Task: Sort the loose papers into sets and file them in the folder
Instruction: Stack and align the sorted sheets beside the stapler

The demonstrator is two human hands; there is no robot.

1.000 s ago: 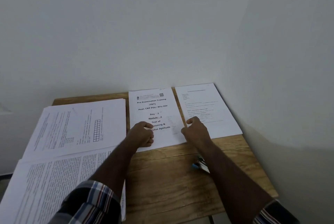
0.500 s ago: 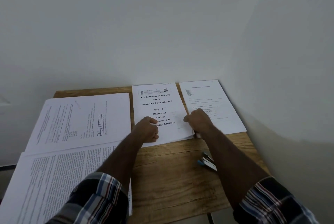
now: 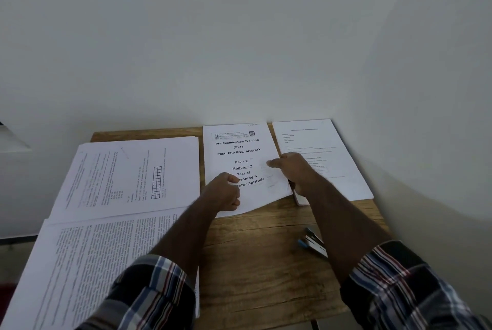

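A printed set headed "Pre Examination Training" (image 3: 237,148) lies at the back middle of the wooden table (image 3: 261,255). My left hand (image 3: 222,193) grips its lower left part with curled fingers. My right hand (image 3: 295,171) pinches its right edge, thumb on top, and the lower right corner is lifted off the table. To the right lies another white sheet set (image 3: 335,159). A sideways stack with a grid (image 3: 133,177) lies at the left, and a dense text page (image 3: 87,263) lies in front of it. No folder is in view.
A blue and black stapler (image 3: 312,243) lies on the table by my right forearm. White walls close the table in at the back and right. The left paper stacks hang over the table's left edge.
My right hand has moved onto the right edge of the middle set and raised its lower right corner. My left hand stays on the lower left part.
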